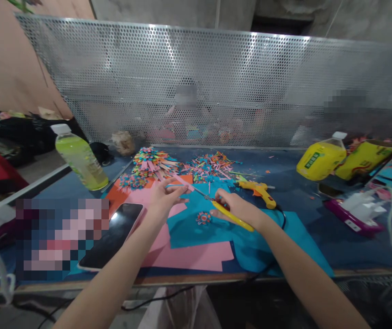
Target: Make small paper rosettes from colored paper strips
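My left hand (pixel 164 197) pinches narrow pink and blue paper strips (pixel 182 181) between thumb and fingers. In my right hand (pixel 240 206) are yellow-handled scissors (pixel 233 215), their metal blades pointing left beside the strips. Whether the blades touch the paper, I cannot tell. Just under the blades, a small curled paper flower (pixel 203 218) in orange, white and blue lies on a blue paper sheet (pixel 185 234). Pink paper (pixel 196 257) spreads beneath and in front of it. An orange glue gun (pixel 258 192) lies right of my right hand.
Behind my hands are a pile of colourful paper strips (pixel 155 163) and scattered scraps (pixel 213 165). A phone (pixel 115 235) lies by my left forearm. A green drink bottle (pixel 81 160) stands left; a yellow bottle (pixel 321 157) and purple power strip (pixel 352 217) are right. A perforated metal panel (pixel 216 82) closes the back.
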A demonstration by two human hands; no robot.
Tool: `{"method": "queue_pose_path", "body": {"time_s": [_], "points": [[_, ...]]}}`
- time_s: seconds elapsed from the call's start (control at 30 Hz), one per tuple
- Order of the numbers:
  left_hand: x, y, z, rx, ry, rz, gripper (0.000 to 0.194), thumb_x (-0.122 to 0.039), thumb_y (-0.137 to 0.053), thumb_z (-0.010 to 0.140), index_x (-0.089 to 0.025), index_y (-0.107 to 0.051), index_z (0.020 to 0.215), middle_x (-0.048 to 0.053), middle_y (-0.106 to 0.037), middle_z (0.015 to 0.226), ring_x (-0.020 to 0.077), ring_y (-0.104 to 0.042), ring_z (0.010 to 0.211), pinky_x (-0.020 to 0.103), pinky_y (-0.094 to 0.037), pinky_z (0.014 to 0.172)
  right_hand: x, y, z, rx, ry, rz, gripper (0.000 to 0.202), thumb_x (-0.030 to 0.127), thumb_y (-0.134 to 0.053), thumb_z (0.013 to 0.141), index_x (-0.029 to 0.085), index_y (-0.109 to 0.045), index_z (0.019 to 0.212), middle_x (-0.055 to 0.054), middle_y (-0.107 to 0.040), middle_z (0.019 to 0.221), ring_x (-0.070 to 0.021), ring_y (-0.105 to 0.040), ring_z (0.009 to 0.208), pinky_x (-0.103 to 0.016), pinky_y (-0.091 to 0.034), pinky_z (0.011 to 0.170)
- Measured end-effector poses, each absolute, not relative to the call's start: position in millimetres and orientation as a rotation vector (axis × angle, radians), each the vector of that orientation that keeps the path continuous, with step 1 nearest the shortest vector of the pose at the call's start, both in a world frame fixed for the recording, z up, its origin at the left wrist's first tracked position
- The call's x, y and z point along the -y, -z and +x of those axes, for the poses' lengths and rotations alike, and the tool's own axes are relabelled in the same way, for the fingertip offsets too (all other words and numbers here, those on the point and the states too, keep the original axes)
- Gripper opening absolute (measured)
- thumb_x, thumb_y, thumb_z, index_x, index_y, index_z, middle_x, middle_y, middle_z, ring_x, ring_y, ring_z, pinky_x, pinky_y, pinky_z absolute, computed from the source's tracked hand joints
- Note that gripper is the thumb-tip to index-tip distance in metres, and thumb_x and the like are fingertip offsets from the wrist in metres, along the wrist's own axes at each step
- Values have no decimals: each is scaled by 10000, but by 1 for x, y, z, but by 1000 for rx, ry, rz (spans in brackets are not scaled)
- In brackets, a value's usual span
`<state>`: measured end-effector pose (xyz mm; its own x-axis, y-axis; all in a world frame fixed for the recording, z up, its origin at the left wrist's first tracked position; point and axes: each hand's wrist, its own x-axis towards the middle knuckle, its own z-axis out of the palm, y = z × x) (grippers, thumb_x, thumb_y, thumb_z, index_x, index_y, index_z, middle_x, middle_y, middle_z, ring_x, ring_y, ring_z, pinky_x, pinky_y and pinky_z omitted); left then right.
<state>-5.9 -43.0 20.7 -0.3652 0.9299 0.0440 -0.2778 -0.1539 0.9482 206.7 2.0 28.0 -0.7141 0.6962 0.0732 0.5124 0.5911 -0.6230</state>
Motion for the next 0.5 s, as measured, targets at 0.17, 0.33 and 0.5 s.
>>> {"method": "queue_pose_path", "body": {"time_s": [0.17,0.33,0.5], "points": [[42,-19,-6,-1156,-1680,852,497,-243,-791,503,-132,-516,903,39,-683,652,214,-680,676,237,-550,499,0,-30,206,2509,-839,-1001,321,460,-546,722,203,-430,876,1,-540,703,-122,-458,583,-239,-331,506],[41,-18,-7,-1132,-1693,839,474,-238,-795,496,-147,-513,865,33,-681,639,206,-679,652,231,-548,489,2,-34,204,2501,-861,-975,316,459,-538,728,199,-414,859,3,-527,700,-123,-456,599,-242,-346,525],[42,-19,-7,-1122,-1673,850,457,-245,-792,503,-136,-527,859,42,-689,668,209,-678,688,239,-551,508,1,-31,205,2489,-840,-988,325,458,-552,715,201,-422,866,12,-524,671,-116,-446,572,-236,-327,500]]}}
